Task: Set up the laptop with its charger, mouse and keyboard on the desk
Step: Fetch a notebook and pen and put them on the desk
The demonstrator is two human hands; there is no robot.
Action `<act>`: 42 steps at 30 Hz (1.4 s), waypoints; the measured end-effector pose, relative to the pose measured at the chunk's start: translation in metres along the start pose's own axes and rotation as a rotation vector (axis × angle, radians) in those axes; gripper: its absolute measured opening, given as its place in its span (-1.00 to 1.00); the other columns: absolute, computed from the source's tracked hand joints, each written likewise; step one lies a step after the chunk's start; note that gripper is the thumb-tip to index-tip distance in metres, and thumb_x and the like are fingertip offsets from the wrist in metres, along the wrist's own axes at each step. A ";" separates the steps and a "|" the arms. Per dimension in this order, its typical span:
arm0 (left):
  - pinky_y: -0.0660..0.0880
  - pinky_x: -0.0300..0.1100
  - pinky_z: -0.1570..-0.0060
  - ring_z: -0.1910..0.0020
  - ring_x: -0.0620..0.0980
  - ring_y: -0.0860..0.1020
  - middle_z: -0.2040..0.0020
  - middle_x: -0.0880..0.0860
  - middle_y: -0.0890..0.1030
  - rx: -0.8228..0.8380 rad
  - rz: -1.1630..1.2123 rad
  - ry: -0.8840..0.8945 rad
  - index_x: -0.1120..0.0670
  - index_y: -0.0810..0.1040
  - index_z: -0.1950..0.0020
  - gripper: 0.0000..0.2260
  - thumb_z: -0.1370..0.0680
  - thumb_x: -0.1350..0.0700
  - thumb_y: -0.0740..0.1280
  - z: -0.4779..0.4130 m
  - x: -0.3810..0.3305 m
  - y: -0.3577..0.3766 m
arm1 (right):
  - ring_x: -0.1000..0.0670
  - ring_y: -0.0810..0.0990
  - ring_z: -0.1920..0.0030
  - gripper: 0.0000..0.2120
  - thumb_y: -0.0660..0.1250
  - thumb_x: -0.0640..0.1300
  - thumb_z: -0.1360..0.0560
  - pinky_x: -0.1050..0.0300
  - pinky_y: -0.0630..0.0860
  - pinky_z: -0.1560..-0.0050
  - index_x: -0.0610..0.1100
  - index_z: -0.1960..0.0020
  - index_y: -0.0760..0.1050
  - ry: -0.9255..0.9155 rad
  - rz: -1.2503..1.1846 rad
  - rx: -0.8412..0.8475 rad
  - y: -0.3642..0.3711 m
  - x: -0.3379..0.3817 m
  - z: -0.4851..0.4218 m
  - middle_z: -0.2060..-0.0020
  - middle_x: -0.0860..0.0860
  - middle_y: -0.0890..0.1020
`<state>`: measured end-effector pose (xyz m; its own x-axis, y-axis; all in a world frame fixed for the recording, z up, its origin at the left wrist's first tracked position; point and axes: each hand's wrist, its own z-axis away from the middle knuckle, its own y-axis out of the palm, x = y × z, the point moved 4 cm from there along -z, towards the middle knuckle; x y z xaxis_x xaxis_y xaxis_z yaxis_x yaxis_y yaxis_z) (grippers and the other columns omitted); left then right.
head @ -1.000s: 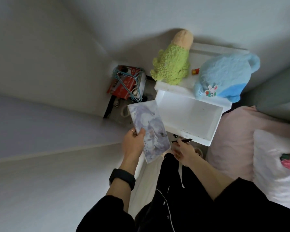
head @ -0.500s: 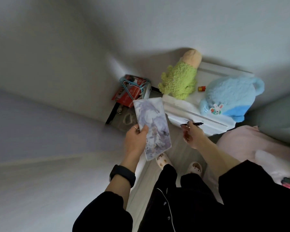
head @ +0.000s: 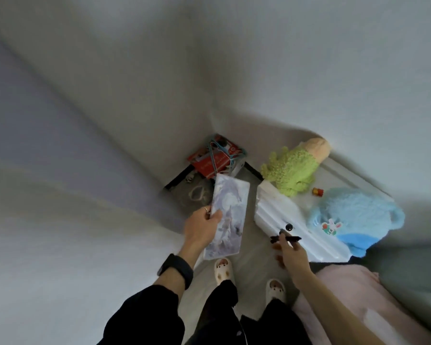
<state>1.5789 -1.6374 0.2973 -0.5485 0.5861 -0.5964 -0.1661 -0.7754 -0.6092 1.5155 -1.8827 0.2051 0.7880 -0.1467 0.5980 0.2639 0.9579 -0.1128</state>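
My left hand [head: 202, 226] grips a flat rectangular pad with a pale purple printed picture [head: 228, 215], held upright over the floor. My right hand [head: 290, 252] pinches a thin black pen-like object [head: 285, 238] just in front of the white bedside cabinet [head: 279, 210], whose drawer front with a dark knob [head: 288, 227] is pushed in. No laptop, charger, mouse or keyboard is in view.
A green plush [head: 292, 168] and a blue plush [head: 353, 215] lie on the cabinet top beside a small red item [head: 317, 191]. A red box with hangers [head: 215, 158] sits in the wall corner. A pink bed cover [head: 353, 295] is at right; a white surface at left.
The white drawer that stood open a second ago is now pushed in. My right hand with the pen has risen to the drawer front. My view has tilted up and both hands sit lower in it.
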 end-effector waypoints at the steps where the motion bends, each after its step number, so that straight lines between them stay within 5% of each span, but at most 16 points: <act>1: 0.42 -0.14 0.26 0.25 -0.01 0.54 0.27 -0.02 0.57 -0.040 -0.012 -0.014 0.01 0.50 0.20 -0.76 -0.58 -0.09 0.28 0.007 0.006 -0.004 | -0.01 0.50 0.37 -0.82 0.26 0.04 -0.64 0.17 0.42 0.38 -0.02 0.02 0.57 -0.032 0.078 0.045 0.003 0.009 0.005 0.19 -0.04 0.66; 6: 0.46 -0.05 0.14 0.16 0.09 0.59 0.18 0.07 0.65 -0.150 0.011 -0.170 0.14 0.55 0.05 -0.64 -0.58 -0.16 0.24 0.062 0.060 -0.028 | -0.03 0.56 0.40 -0.65 0.25 0.01 -0.65 0.14 0.46 0.40 -0.28 -0.01 0.59 -0.275 0.556 0.260 0.032 0.028 0.029 0.30 -0.06 0.65; 10: 0.38 -0.14 0.26 0.26 0.05 0.53 0.25 0.11 0.62 -0.276 0.110 -0.273 0.16 0.51 0.13 -0.64 -0.57 -0.14 0.27 0.136 0.126 -0.056 | -0.22 0.63 -0.02 -0.50 -0.06 0.05 -0.67 0.03 0.50 0.06 -0.24 -0.23 0.51 -0.511 1.067 0.480 0.084 0.021 0.077 0.00 -0.16 0.64; 13: 0.36 -0.09 0.28 0.30 0.09 0.47 0.30 0.15 0.57 -0.417 0.217 -0.367 0.19 0.49 0.15 -0.67 -0.56 -0.09 0.30 0.196 0.179 -0.077 | -0.22 0.63 0.06 -0.58 0.07 0.10 -0.66 0.03 0.48 0.08 -0.11 0.22 0.45 -0.705 1.315 0.602 0.138 0.009 0.122 0.29 -0.01 0.57; 17: 0.43 -0.13 0.28 0.33 0.01 0.51 0.34 0.07 0.58 -0.700 0.483 -0.524 0.11 0.59 0.12 -0.73 -0.53 -0.10 0.36 0.299 0.265 -0.106 | -0.06 0.52 0.25 -0.67 0.15 0.11 -0.64 0.04 0.35 0.24 -0.06 0.20 0.42 -0.884 1.566 0.865 0.217 -0.039 0.213 0.36 0.09 0.55; 26: 0.63 0.07 0.02 0.16 0.05 0.70 0.18 -0.01 0.73 -1.345 1.032 -0.742 -0.04 0.68 0.10 -0.67 -0.33 -0.25 0.39 0.554 0.460 -0.132 | -0.06 0.60 0.26 -0.67 0.20 0.13 -0.59 0.05 0.49 0.21 -0.09 0.17 0.49 -1.268 1.668 1.425 0.375 -0.238 0.482 0.35 0.03 0.64; 32: 0.65 0.04 0.07 0.15 0.09 0.72 0.15 0.02 0.74 -1.750 1.180 -0.733 0.04 0.69 0.06 -0.86 -0.50 -0.02 0.45 0.702 0.538 -0.159 | -0.05 0.62 0.27 -0.63 0.19 0.14 -0.59 0.09 0.47 0.25 -0.13 0.19 0.49 -1.391 1.610 1.713 0.424 -0.351 0.654 0.31 0.01 0.67; 37: 0.58 -0.21 0.36 0.27 -0.03 0.69 0.17 0.06 0.72 -2.007 1.167 -0.701 0.14 0.65 0.02 -0.86 -0.58 0.08 0.38 0.796 0.585 -0.192 | -0.06 0.64 0.25 -0.60 0.18 0.15 -0.59 0.03 0.53 0.20 -0.16 0.18 0.49 -1.446 1.525 1.890 0.456 -0.422 0.765 0.30 -0.02 0.68; 42: 0.61 -0.10 0.21 0.19 0.05 0.71 0.11 0.06 0.74 -2.098 1.236 -0.654 0.13 0.65 -0.02 -0.86 -0.58 0.09 0.37 0.854 0.637 -0.222 | -0.04 0.64 0.26 -0.61 0.20 0.18 -0.60 0.09 0.50 0.28 -0.09 0.22 0.48 -1.470 1.472 2.021 0.499 -0.484 0.847 0.29 0.00 0.67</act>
<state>0.5668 -1.2926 0.4986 0.1276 -0.1266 -0.9837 0.6418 0.7667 -0.0154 0.7949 -1.1249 0.5314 -0.6178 -0.3467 0.7058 -0.5774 -0.4092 -0.7065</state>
